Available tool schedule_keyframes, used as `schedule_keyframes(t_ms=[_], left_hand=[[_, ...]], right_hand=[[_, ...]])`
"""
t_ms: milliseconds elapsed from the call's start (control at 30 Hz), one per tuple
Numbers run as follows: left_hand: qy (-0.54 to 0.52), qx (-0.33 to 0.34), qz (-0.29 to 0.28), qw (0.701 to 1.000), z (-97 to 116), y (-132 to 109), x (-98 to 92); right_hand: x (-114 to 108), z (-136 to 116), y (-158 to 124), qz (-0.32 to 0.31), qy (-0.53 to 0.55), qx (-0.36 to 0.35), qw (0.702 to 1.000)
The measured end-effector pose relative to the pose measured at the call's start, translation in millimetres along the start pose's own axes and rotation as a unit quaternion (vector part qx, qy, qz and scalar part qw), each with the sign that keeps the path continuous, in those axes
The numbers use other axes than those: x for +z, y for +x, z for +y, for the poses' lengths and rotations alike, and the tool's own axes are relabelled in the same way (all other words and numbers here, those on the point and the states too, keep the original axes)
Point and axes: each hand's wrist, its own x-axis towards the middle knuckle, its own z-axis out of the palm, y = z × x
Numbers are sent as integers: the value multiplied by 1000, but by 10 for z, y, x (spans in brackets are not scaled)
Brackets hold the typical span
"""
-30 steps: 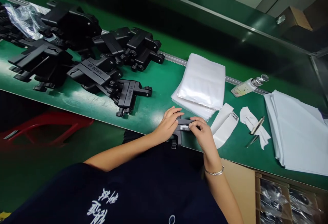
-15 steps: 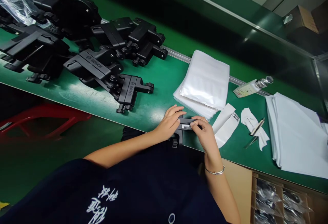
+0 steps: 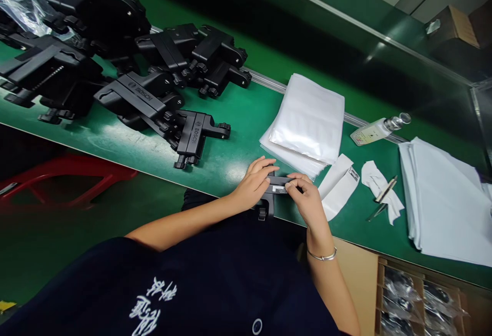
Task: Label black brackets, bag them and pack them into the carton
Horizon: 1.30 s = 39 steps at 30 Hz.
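A black plastic bracket lies at the front edge of the green table, between both hands. On its bar is a small white and black label. My left hand grips the bracket's left part, its fingers close together over the top. The fingers of my right hand are pinched at the right end of the label and bar; what lies under the fingertips is partly hidden. Just right of my right hand is a folded white label strip.
Several black brackets are piled on the green table at the left. Clear plastic bags, a bottle, tweezers on crumpled paper and white sheets lie rightward. A box of bagged parts stands below.
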Motion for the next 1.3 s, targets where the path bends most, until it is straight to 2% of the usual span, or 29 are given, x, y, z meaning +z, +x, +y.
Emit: schedule_keyframes(t_ms=[900, 967, 1033, 1167, 1300], left_hand=[[17, 11, 10, 1000, 1, -8, 4], [43, 44, 24, 998, 11, -38, -44], [82, 113, 19, 990, 6, -75, -118], [172, 251, -57, 951, -58, -100, -282], [206, 279, -83, 934, -117, -50, -373]], right_hand=[[-4, -7, -4, -1, -15, -5, 1000], [-1, -16, -12, -2, -23, -10, 1000], [5, -23, -21, -5, -27, -16, 999], [14, -22, -23, -3, -32, -29, 999], [-12, -6, -4, -15, -29, -20, 999]])
